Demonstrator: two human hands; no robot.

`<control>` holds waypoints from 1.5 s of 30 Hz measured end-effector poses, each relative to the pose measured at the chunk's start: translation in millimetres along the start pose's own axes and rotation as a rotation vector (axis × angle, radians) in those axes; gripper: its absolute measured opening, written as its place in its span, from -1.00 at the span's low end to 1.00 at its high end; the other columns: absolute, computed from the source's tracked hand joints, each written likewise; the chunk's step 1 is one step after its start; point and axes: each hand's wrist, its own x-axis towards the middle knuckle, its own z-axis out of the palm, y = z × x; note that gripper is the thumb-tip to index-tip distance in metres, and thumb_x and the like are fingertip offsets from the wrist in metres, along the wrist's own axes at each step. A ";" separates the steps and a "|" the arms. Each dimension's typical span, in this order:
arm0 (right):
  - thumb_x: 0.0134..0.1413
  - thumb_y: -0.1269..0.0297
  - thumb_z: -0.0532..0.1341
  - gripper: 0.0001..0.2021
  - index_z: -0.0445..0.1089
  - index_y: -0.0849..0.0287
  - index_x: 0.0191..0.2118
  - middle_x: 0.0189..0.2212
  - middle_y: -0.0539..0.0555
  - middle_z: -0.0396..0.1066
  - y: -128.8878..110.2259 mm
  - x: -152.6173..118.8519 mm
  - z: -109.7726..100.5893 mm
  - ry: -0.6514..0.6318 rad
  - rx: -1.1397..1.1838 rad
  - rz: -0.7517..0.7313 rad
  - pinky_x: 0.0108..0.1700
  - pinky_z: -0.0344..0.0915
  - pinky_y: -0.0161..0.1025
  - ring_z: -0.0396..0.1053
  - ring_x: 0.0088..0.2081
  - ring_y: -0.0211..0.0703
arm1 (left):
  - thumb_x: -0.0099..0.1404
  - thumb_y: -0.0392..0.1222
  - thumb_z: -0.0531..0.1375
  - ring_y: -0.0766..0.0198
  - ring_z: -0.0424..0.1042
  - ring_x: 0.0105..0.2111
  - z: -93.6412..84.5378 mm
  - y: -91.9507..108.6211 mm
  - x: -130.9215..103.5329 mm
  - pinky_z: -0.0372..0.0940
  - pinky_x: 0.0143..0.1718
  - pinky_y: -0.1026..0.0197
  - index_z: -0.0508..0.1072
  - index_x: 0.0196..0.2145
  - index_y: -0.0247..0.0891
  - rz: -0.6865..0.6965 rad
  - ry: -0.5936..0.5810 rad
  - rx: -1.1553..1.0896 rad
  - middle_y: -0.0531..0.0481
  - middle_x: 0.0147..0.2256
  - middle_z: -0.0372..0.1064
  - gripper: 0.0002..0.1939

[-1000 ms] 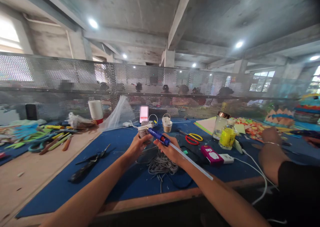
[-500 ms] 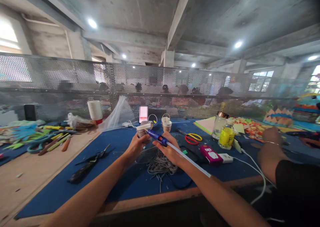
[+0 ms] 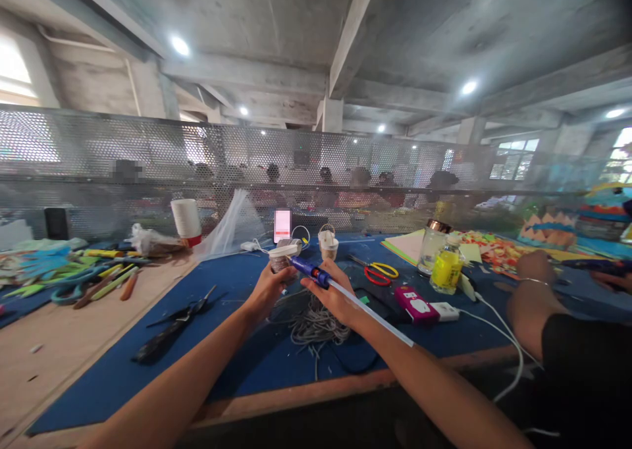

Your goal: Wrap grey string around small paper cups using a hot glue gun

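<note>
Cord-wrapped cup [image 3: 282, 259]: beyond grey cord heap [image 3: 318, 325], toward its left. Left hand [image 3: 267, 290]: fingers curled round cup; right hand [image 3: 338, 292]: fingers wrapped round glue gun [image 3: 313, 272]. Probably light, crushable; hold gently by wrapped wall.

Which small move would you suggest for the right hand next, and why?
Perhaps ease the blue glue gun slightly along the cup: the right hand holds it with its tip close to the cup, which the left hand holds.
</note>
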 end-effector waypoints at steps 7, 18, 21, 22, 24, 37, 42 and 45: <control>0.31 -0.04 0.28 -0.66 0.39 0.11 -0.36 -0.32 0.01 0.31 0.4 0.1 -0.1 0.001 -0.015 0.004 -0.22 0.34 -0.26 0.34 -0.32 -0.19 | -0.07 -0.11 0.54 0.13 0.53 -0.26 1.9 0.6 -1.1 0.36 -0.11 0.06 0.55 -0.13 -0.24 0.013 0.021 0.022 -0.05 -0.24 0.57 -0.47; 0.33 -0.08 0.24 -0.62 0.34 0.09 -0.40 -0.35 0.01 0.29 -2.5 0.1 -0.2 0.019 -0.041 -0.005 -0.24 0.33 -0.24 0.33 -0.35 -0.18 | -0.08 -0.10 0.53 0.13 0.52 -0.27 1.7 0.7 -1.0 0.35 -0.14 0.08 0.54 -0.17 -0.26 0.013 0.026 0.030 -0.04 -0.27 0.56 -0.49; 0.33 -0.07 0.24 -0.62 0.34 0.09 -0.41 -0.36 0.01 0.29 -1.7 0.0 0.3 0.029 -0.040 -0.007 -0.25 0.32 -0.25 0.32 -0.36 -0.19 | -0.07 -0.10 0.53 0.12 0.52 -0.26 -0.2 -1.3 0.5 0.36 -0.11 0.06 0.54 -0.15 -0.25 0.020 0.024 0.028 -0.05 -0.26 0.56 -0.48; 0.33 -0.07 0.23 -0.62 0.35 0.09 -0.41 -0.36 0.01 0.30 -1.5 0.0 0.5 0.031 -0.042 -0.007 -0.25 0.32 -0.25 0.32 -0.36 -0.18 | -0.07 -0.10 0.53 0.12 0.52 -0.26 -0.4 -1.6 0.8 0.36 -0.11 0.06 0.54 -0.15 -0.25 0.020 0.027 0.028 -0.05 -0.26 0.56 -0.48; 0.33 -0.08 0.23 -0.62 0.37 0.09 -0.40 -0.36 0.02 0.31 -1.4 0.0 0.8 0.032 -0.045 -0.003 -0.24 0.33 -0.24 0.32 -0.35 -0.17 | -0.07 -0.12 0.52 0.13 0.51 -0.27 0.0 -1.5 0.9 0.36 -0.12 0.06 0.54 -0.15 -0.26 0.018 0.030 0.028 -0.05 -0.27 0.56 -0.49; 0.32 -0.08 0.24 -0.61 0.35 0.09 -0.41 -0.36 0.03 0.29 -0.1 0.2 0.8 0.039 -0.046 -0.018 -0.24 0.33 -0.24 0.32 -0.35 -0.16 | -0.07 -0.12 0.52 0.12 0.52 -0.26 1.0 -0.2 -0.4 0.35 -0.09 0.06 0.56 -0.17 -0.27 0.012 0.006 0.014 -0.05 -0.27 0.57 -0.52; 0.34 -0.08 0.22 -0.61 0.35 0.10 -0.40 -0.36 0.03 0.29 0.3 0.0 1.2 0.040 -0.058 -0.018 -0.24 0.33 -0.24 0.31 -0.35 -0.17 | -0.05 -0.13 0.52 0.12 0.52 -0.25 2.4 2.0 -2.0 0.35 -0.10 0.06 0.56 -0.15 -0.27 0.014 0.012 0.026 -0.05 -0.26 0.56 -0.52; 0.33 -0.10 0.23 -0.61 0.37 0.09 -0.40 -0.36 0.03 0.30 -1.4 0.6 0.6 0.039 -0.058 -0.010 -0.24 0.34 -0.24 0.31 -0.36 -0.17 | -0.04 -0.12 0.52 0.12 0.52 -0.25 2.3 2.4 -2.4 0.36 -0.09 0.05 0.56 -0.14 -0.27 0.013 0.008 0.031 -0.05 -0.27 0.56 -0.51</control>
